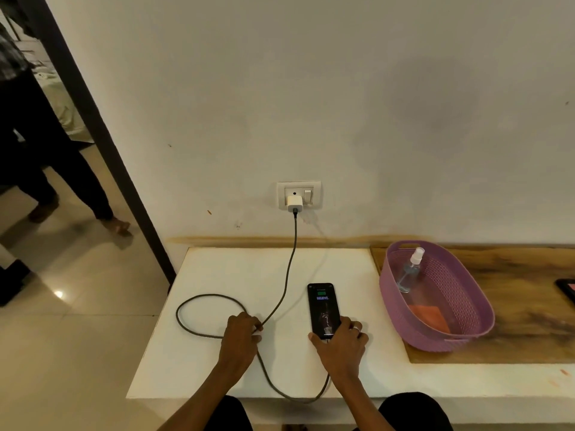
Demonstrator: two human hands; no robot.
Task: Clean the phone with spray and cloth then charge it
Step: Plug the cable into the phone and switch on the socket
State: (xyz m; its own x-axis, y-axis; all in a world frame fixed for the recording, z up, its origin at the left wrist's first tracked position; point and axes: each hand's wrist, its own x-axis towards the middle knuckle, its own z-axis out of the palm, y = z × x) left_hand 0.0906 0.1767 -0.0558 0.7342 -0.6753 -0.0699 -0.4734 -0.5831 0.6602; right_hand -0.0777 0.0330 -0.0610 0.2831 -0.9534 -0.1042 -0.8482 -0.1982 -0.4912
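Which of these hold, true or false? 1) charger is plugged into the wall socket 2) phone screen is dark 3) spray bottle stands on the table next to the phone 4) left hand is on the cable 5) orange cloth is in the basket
1) True. The charger sits in the wall socket.
2) False. The phone screen is lit and shows a green battery icon.
3) False. The spray bottle lies tilted inside the purple basket.
4) True. The left hand holds the cable where its loop crosses.
5) True. The orange cloth lies on the basket floor.
The right hand holds the phone's lower end.
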